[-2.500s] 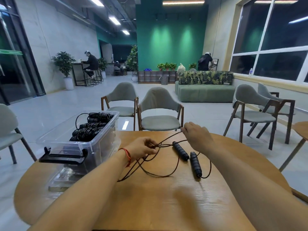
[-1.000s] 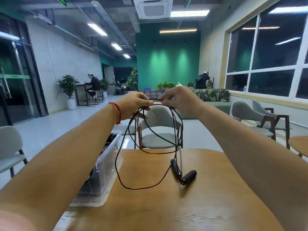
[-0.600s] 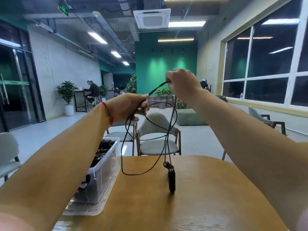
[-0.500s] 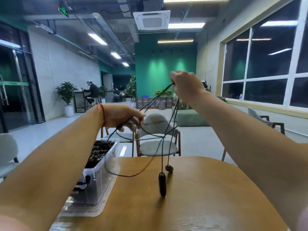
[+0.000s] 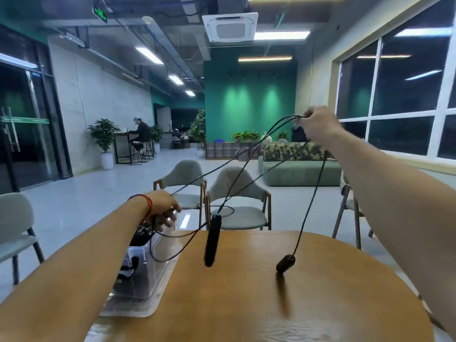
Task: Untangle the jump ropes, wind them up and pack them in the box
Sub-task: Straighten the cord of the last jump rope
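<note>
Right hand [image 5: 318,124] is raised over the tabletop's [image 5: 246,304] right side, pinching the black jump rope cord [image 5: 246,154]. Left hand [image 5: 162,209] is low at the left edge, fingers curled round the same cord. One handle [image 5: 212,240] dangles mid-table and the second handle [image 5: 285,263] hangs further right, just above the wood; the clear box [image 5: 145,267] of wound ropes [image 5: 142,234] sits at the left edge, partly hidden by the left forearm [image 5: 74,267], with grey chairs [image 5: 237,183] beyond the far edge.

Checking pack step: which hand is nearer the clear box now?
Left. The left hand hovers just above the box, gripping the jump rope; the right hand holds it raised high, off to the right.
</note>
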Demonstrator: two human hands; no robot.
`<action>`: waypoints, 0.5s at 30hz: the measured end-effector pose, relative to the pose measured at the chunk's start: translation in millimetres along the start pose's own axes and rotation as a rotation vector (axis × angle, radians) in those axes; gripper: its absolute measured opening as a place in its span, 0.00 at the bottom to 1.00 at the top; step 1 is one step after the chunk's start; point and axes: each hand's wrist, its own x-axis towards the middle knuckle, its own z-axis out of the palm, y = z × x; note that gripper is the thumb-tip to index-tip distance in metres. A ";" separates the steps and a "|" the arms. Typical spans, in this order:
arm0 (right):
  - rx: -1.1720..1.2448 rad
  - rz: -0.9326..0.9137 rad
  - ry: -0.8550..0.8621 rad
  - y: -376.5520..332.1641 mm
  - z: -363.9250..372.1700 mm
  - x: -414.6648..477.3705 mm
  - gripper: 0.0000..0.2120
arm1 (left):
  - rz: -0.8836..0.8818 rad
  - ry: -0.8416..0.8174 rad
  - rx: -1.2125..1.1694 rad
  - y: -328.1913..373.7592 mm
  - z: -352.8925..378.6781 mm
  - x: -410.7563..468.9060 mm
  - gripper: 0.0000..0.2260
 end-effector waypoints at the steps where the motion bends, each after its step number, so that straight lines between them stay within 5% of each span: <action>1: -0.020 0.004 -0.005 3.9 -1.0 0.9 0.15 | -0.029 0.039 -0.114 -1.4 -0.6 4.3 0.10; 4: -0.060 0.010 0.017 8.0 3.2 1.2 0.17 | -0.063 0.103 -0.138 5.2 4.7 9.0 0.21; 7: -0.057 0.003 -0.027 6.6 12.4 -4.5 0.16 | 0.145 0.142 -0.024 15.9 14.4 -1.2 0.31; 11: -0.075 -0.058 -0.233 7.8 40.6 -19.1 0.12 | 0.501 0.106 -0.063 31.4 33.4 -14.7 0.23; 15: 0.000 0.001 -0.245 1.5 63.1 -29.2 0.12 | 0.650 0.198 0.332 38.5 53.5 -15.1 0.12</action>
